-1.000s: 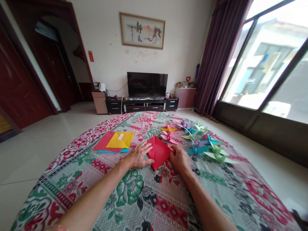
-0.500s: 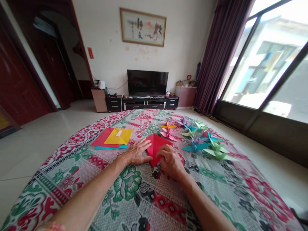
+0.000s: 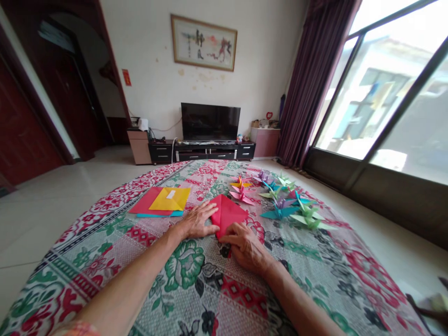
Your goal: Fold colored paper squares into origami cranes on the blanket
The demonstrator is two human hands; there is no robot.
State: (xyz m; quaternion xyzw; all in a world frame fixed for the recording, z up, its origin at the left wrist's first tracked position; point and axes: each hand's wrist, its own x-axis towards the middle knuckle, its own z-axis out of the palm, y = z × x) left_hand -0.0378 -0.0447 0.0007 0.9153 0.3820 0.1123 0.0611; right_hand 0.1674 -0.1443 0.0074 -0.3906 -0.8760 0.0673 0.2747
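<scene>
A folded piece of red origami paper [image 3: 229,212] lies on the patterned tablecloth in front of me, roughly kite-shaped with a crease running down it. Fingers outstretched, my left hand [image 3: 198,221] rests flat over its left edge. My right hand [image 3: 247,246] has its fingers curled, with thumb and forefinger at the paper's lower corner; the fingertips partly hide that corner. To the left is a small stack of paper, a yellow sheet [image 3: 166,200] on top of a red one [image 3: 143,204], with a blue sheet [image 3: 157,215] showing underneath.
Several folded paper cranes stand at the right, among them a blue crane [image 3: 280,209], a light green crane [image 3: 310,217] and a pink crane [image 3: 241,193]. The round table's tablecloth [image 3: 301,289] spreads beneath everything. Beyond stand a television [image 3: 210,122] and a low cabinet [image 3: 163,152].
My right hand has slid down from the paper's right part to its lower corner, and the paper's right side now shows more. My left hand stays in place. The view has shifted slightly.
</scene>
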